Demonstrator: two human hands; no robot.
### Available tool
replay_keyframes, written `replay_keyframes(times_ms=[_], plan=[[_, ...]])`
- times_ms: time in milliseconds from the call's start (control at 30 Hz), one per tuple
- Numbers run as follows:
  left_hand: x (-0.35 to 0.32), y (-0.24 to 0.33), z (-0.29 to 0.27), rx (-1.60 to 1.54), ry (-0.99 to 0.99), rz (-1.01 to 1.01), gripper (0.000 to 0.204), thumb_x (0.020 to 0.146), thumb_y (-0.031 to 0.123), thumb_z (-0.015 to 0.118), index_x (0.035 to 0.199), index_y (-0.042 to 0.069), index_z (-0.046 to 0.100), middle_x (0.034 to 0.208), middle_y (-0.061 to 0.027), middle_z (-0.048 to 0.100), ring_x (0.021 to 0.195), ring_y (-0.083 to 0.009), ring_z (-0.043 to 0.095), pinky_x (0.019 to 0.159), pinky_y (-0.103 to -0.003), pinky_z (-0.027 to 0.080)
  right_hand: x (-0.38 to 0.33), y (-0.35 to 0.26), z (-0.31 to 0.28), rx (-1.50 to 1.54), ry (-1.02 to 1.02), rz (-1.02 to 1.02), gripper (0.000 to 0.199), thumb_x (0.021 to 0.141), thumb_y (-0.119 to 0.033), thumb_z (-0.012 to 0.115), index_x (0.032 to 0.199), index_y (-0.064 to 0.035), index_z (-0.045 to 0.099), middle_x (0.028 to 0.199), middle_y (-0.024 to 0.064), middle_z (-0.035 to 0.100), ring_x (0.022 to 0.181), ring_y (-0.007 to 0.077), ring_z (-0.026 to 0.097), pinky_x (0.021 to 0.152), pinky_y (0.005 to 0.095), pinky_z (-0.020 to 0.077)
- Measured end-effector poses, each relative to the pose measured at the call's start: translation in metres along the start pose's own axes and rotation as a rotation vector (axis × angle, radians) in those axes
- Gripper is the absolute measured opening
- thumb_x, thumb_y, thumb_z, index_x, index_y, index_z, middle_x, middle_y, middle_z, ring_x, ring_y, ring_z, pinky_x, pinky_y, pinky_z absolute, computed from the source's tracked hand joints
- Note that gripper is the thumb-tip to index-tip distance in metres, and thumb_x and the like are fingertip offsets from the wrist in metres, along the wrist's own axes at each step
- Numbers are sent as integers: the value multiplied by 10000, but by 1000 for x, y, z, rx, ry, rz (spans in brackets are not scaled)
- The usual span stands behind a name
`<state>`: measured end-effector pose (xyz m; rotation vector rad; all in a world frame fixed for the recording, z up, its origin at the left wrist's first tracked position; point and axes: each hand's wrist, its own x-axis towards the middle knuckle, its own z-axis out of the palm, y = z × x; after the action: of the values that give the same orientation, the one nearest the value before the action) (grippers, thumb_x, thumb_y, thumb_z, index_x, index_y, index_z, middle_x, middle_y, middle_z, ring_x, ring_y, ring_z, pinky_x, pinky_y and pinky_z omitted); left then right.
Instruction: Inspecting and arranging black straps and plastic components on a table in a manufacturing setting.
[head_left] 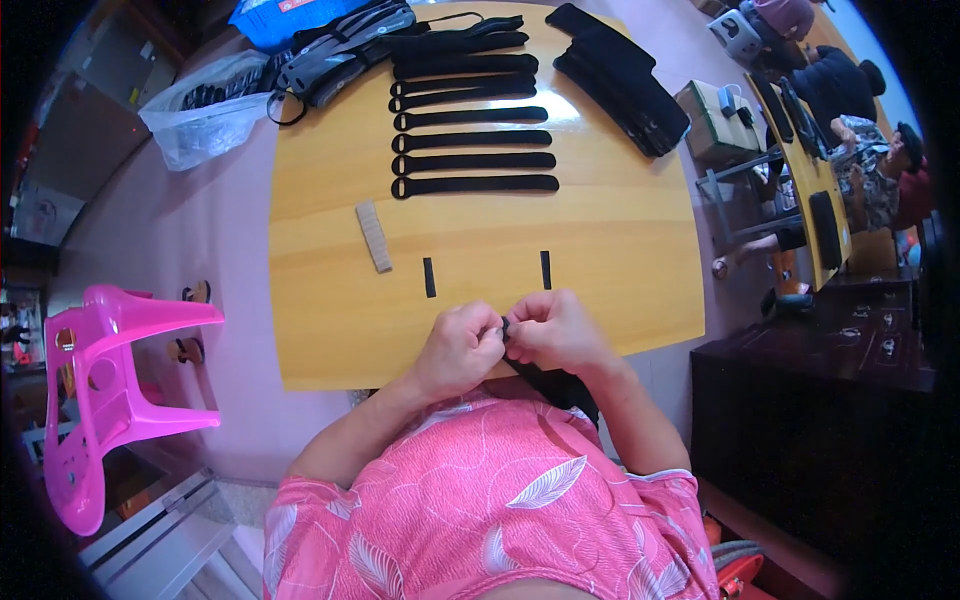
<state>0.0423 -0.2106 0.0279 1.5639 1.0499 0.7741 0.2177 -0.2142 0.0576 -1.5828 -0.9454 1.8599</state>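
Observation:
At the table's near edge, my left hand and my right hand meet with their fingers pinched together. Between them they grip the end of a black strap, whose rest slants down toward my lap. The fingers cover most of the gripped end. Just beyond my hands lie two short black strips, one ahead of each hand. A small ribbed beige strip rests farther left. Several flat black straps with end loops are laid in a column across the table's far middle.
A stack of folded black fabric pieces lies at the table's far right. Grey and black bundles sit far left, beside a clear plastic bag and a blue basket. A pink stool stands left; people work at another table right.

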Motion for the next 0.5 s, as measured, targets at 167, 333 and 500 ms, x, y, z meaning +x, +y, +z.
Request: replay_keyframes(times_ms=[167,333,500], plan=[[1,0,-4,-46,-67,-4,35,794,19,572,773,-8,564,681,-117,572,634,-204,561,582,-342,448,4,2,-8,-14,-101,-31,110,797,-74,619,804,34,637,676,73,636,580,116,611,504,249,486],[1,-4,-1,28,-61,136,40,787,11,572,757,-4,551,676,-134,564,623,-251,562,580,-359,447,11,6,-2,61,-133,-4,92,763,-67,624,751,24,614,645,69,616,548,117,588,484,249,468],[-1,0,5,94,-7,156,51,776,6,576,743,-2,539,684,-155,567,621,-285,566,572,-382,447,12,7,-1,36,-91,14,68,755,-45,598,735,20,603,628,61,591,525,119,563,476,252,449]])
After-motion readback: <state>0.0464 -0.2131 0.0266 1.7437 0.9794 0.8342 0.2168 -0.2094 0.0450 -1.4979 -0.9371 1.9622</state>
